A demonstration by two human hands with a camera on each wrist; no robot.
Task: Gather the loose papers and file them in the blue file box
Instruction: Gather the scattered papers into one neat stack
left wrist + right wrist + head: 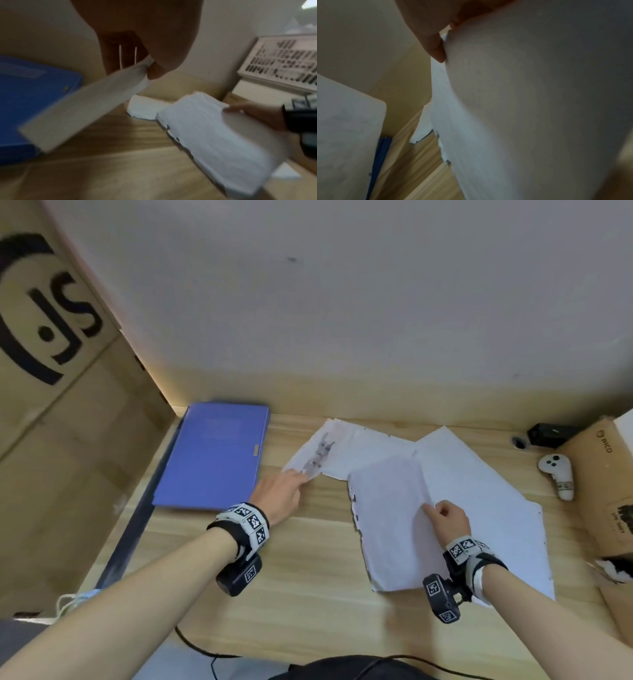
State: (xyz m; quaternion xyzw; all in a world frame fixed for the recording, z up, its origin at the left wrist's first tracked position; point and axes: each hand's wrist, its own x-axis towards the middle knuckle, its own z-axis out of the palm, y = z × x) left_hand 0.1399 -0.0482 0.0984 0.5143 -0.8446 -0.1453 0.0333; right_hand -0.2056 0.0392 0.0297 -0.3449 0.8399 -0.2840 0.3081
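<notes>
Pinching papers (387, 508) in each grip.

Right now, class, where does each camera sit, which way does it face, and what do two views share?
Head: above, looking down at desk, both hands, forearms.
Left wrist: along left hand pinching a sheet.
Right wrist: along right hand holding a paper stack.
Shared: blue file box in all three.

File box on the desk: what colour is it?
Blue, the file box lies closed and flat; the head view shows it best.
</notes>
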